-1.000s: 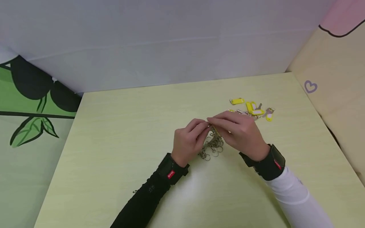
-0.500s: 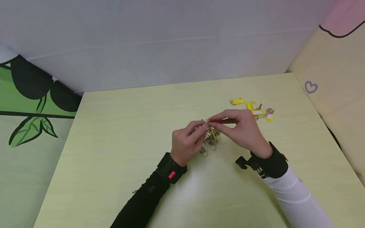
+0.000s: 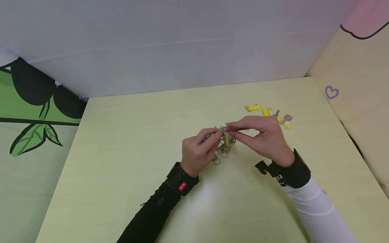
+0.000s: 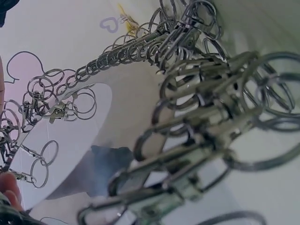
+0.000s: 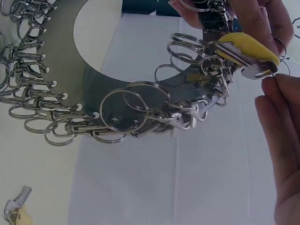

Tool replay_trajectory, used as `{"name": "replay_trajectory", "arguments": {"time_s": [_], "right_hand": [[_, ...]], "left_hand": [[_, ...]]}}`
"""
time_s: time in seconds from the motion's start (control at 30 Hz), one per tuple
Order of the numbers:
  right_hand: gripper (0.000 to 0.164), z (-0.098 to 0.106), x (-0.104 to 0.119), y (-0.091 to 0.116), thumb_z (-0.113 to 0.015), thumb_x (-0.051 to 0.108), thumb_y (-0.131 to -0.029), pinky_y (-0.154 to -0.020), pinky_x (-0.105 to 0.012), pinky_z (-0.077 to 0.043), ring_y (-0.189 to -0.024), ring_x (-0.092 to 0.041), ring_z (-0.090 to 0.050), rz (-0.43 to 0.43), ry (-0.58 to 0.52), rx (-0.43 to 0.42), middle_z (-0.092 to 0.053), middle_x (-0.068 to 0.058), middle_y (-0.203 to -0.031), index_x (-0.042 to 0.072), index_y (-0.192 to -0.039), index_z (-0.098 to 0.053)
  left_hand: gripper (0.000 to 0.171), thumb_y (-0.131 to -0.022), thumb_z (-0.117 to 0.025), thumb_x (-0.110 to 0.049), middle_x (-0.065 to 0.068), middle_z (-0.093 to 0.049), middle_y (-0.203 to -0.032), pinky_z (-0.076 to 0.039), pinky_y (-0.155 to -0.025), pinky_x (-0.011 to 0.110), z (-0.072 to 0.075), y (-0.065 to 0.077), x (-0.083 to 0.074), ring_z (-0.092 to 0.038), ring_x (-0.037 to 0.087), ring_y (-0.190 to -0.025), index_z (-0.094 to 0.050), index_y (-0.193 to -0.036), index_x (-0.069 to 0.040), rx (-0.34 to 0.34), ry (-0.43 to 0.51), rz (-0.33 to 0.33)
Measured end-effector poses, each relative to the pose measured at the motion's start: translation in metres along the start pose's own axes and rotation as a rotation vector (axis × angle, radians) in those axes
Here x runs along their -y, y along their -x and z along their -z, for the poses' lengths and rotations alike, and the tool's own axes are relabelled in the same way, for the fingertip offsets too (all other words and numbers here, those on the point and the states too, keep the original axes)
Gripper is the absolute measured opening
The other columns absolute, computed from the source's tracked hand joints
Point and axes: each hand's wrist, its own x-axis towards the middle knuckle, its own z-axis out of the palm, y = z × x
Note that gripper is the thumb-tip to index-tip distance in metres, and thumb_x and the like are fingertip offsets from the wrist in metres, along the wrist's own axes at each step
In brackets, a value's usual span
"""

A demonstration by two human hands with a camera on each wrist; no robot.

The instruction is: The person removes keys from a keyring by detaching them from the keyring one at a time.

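My left hand (image 3: 199,150) grips the rim of a large round metal key ring holder (image 5: 65,65). Many small snap clips with split rings (image 4: 187,112) hang all around its edge, filling the left wrist view. At the held part of the rim hangs a yellow key tag (image 5: 248,47) with a silver key (image 5: 255,69) beside it. My right hand (image 3: 267,140) pinches a small metal ring at the key's head between thumb and finger, right beside the left fingertips. In the head view, fingers partly cover the holder, and the yellow tag dangles below them.
Several yellow-tagged keys (image 3: 267,112) lie on the pale table (image 3: 136,135) just beyond the right hand. Another yellow tag (image 3: 253,107) lies slightly apart from them, and a tagged key (image 3: 287,120) is further right. A pale wall (image 3: 182,67) borders the table's back edge.
My right hand has turned and drawn slightly right, so the pinching fingertips and the yellow tag show more. The left hand keeps its grip, barely shifting, while the hanging rings swing a little.
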Motion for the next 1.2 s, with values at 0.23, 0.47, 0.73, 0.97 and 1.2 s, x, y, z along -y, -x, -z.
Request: {"name": "replay_trajectory", "arguments": {"time_s": [0.23,0.47,0.73,0.97,1.2], "right_hand": [[0.023,-0.005,-0.005,0.000,-0.079,-0.005,-0.070,-0.065,-0.017,-0.054,-0.076,-0.008,-0.069,0.047,0.067,-0.034,-0.078,-0.007,-0.080,0.006,-0.091,-0.079],[0.017,-0.009,-0.009,0.002,-0.081,-0.002,-0.070,-0.060,-0.025,-0.056,-0.074,-0.008,-0.069,0.050,0.165,-0.054,-0.076,-0.007,-0.077,0.005,-0.086,-0.079],[0.012,-0.012,-0.005,0.003,-0.081,0.002,-0.071,-0.061,-0.031,-0.058,-0.072,-0.010,-0.070,0.078,0.236,-0.107,-0.077,-0.007,-0.075,0.005,-0.082,-0.078],[0.010,-0.016,0.000,0.002,-0.079,0.000,-0.071,-0.060,-0.031,-0.059,-0.070,-0.012,-0.070,0.128,0.227,-0.151,-0.077,-0.008,-0.075,0.003,-0.081,-0.078],[0.011,-0.017,0.002,0.004,-0.078,-0.002,-0.069,-0.057,-0.032,-0.058,-0.066,-0.013,-0.069,0.140,0.212,-0.206,-0.076,-0.009,-0.072,0.003,-0.079,-0.077]], "left_hand": [[0.019,-0.079,-0.079,-0.007,0.008,-0.072,-0.089,-0.046,-0.041,0.019,0.000,-0.001,-0.001,-0.062,0.009,-0.053,-0.077,-0.098,-0.006,-0.014,0.013,0.001],[0.019,-0.080,-0.079,-0.009,0.009,-0.071,-0.088,-0.043,-0.039,0.020,-0.001,-0.002,-0.002,-0.059,0.009,-0.052,-0.076,-0.098,-0.005,-0.023,0.047,0.028],[0.019,-0.081,-0.078,-0.011,0.009,-0.070,-0.086,-0.041,-0.039,0.020,-0.001,-0.003,-0.003,-0.055,0.007,-0.050,-0.076,-0.098,-0.005,-0.026,0.077,0.060],[0.017,-0.080,-0.078,-0.006,0.009,-0.071,-0.087,-0.040,-0.038,0.020,0.001,-0.004,-0.005,-0.054,0.008,-0.047,-0.077,-0.097,-0.006,-0.053,0.076,0.036],[0.022,-0.077,-0.081,-0.008,0.009,-0.071,-0.086,-0.049,-0.045,0.019,0.004,-0.005,-0.007,-0.066,0.009,-0.060,-0.077,-0.099,-0.006,-0.050,0.075,-0.006]]}}
